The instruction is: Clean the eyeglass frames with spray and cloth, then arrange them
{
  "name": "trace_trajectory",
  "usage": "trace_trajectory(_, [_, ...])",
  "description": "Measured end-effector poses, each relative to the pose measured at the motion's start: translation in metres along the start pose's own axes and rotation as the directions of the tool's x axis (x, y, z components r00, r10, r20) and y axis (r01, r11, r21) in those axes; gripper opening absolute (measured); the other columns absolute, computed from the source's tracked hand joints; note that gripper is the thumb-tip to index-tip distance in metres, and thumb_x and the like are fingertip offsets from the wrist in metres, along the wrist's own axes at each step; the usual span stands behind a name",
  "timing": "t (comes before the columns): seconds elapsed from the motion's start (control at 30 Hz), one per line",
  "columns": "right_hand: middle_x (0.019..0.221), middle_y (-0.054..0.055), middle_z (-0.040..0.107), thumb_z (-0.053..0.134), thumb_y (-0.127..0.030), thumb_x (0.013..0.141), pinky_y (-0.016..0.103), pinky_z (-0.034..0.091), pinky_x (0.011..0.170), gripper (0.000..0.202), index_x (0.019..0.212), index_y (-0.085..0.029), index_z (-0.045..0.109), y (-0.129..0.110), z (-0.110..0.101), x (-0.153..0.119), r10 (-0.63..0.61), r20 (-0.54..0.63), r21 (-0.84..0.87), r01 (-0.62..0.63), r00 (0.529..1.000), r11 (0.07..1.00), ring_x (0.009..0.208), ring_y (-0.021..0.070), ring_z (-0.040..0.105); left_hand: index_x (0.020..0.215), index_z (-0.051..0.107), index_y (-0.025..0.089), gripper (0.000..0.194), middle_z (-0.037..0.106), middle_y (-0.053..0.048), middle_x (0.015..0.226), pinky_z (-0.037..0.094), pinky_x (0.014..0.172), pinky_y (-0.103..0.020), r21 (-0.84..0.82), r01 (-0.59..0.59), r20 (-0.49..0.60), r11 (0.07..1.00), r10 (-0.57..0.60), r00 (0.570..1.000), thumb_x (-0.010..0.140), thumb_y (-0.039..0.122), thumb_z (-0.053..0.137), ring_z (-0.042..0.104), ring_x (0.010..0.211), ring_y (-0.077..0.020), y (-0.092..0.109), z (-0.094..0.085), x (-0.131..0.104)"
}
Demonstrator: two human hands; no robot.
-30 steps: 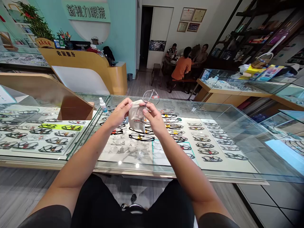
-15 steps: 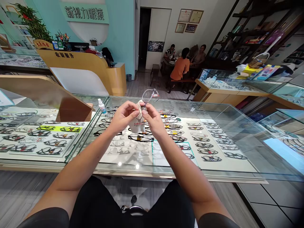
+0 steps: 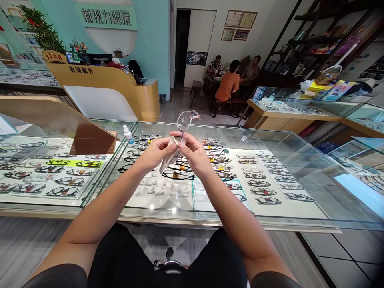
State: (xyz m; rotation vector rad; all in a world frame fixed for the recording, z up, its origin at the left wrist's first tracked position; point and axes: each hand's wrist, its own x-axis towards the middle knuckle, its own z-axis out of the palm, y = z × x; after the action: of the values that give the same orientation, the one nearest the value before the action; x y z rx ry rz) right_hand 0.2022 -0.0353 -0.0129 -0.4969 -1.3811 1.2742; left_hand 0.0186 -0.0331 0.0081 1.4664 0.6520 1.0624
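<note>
Over the glass display case, my left hand (image 3: pixel 155 153) pinches a pale cleaning cloth (image 3: pixel 168 159), whose loose end hangs down below the fingers. My right hand (image 3: pixel 195 154) is closed on a pair of thin-framed eyeglasses (image 3: pixel 189 119), which stick up above both hands with a small red-marked label on a lens. The two hands meet at the lower part of the glasses, the cloth between them. Fingers and cloth hide that part of the frame. To the left, a small white spray bottle (image 3: pixel 128 135) with a blue label stands on the glass top.
Rows of eyeglasses (image 3: pixel 259 183) lie inside the glass display case (image 3: pixel 222 218) under my hands. A wooden stand (image 3: pixel 60 120) rests on the case at left. Behind are a wooden counter (image 3: pixel 147 98) and seated people (image 3: pixel 228 86). More glass cases (image 3: pixel 279 108) stand to the right.
The cloth has swung left and folded, its printed face turned away. The glasses have tilted and shifted slightly left, while the left fingers have moved in behind the cloth.
</note>
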Motion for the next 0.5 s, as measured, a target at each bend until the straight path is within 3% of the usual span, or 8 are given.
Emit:
trace_trajectory(0.17, [0.147,0.003,0.082,0.091,-0.064,0.091,0.045,0.055,0.124,0.052,0.132,-0.035,0.084,0.000,-0.001,0.000,0.046,0.015,0.027,-0.046,0.999,0.999,0.141,0.0290,0.072,0.096,0.079,0.013,0.066,0.073,-0.003,0.084,0.049,0.070,-0.025,-0.003,-0.008,0.011,1.000,0.008,1.000,0.082,0.076,0.094,0.063,0.076,-0.0144,-0.002,-0.002,0.001])
trace_trajectory(0.4, [0.143,0.004,0.082,0.099,-0.066,0.079,0.046,0.055,0.122,0.053,0.118,-0.031,0.089,0.001,-0.005,0.001,0.052,-0.073,0.012,-0.051,0.996,0.999,0.136,0.0296,0.069,0.126,0.074,0.017,0.071,0.079,-0.004,0.093,0.052,0.070,-0.024,-0.105,0.048,0.044,0.993,-0.043,0.998,0.084,0.071,0.096,0.070,0.075,-0.0152,-0.014,-0.005,0.001])
trace_trajectory(0.5, [0.136,0.004,0.081,0.100,-0.063,0.080,0.046,0.049,0.127,0.049,0.117,-0.033,0.091,0.002,-0.005,0.002,0.016,-0.079,0.005,-0.015,0.997,1.000,0.137,0.0282,0.065,0.119,0.069,0.019,0.068,0.077,-0.003,0.090,0.052,0.069,-0.024,-0.102,0.067,0.063,0.992,-0.061,0.996,0.084,0.072,0.096,0.070,0.074,-0.0152,-0.016,-0.006,0.001])
